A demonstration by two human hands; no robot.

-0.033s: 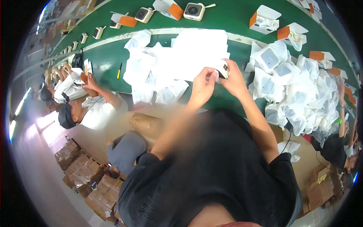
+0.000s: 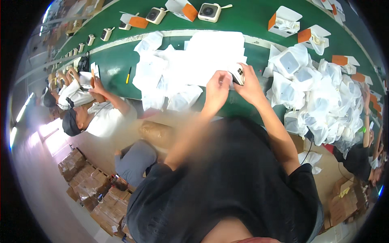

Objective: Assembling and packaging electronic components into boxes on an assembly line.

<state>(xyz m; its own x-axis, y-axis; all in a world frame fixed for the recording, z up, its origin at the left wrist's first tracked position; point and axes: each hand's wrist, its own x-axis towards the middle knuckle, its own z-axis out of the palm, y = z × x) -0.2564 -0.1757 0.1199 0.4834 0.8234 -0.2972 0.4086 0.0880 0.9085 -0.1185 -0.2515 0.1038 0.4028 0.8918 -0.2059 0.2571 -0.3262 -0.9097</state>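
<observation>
A small white, boxy plastic device with rounded corners (image 2: pixel 238 74) sits between the person's two hands, just above the near edge of a long green work table (image 2: pixel 251 18). Going left to right: a co-worker in a white shirt (image 2: pixel 106 117) leans over the table's left end; beside them lies a yellow pen (image 2: pixel 128 75); next comes a loose spread of flat white paper sheets and thin translucent plastic bags (image 2: pixel 190 60) — the device is held right over its right edge. The left hand (image 2: pixel 217 90) is curled, fingertips pinching at the device's left side; the right hand (image 2: pixel 250 86) grips it from the right. Further right, a crumpled heap of bagged white devices (image 2: pixel 324 101) crowds the table. Beyond, orange-and-white cardboard boxes (image 2: pixel 283 21) stand open.
</observation>
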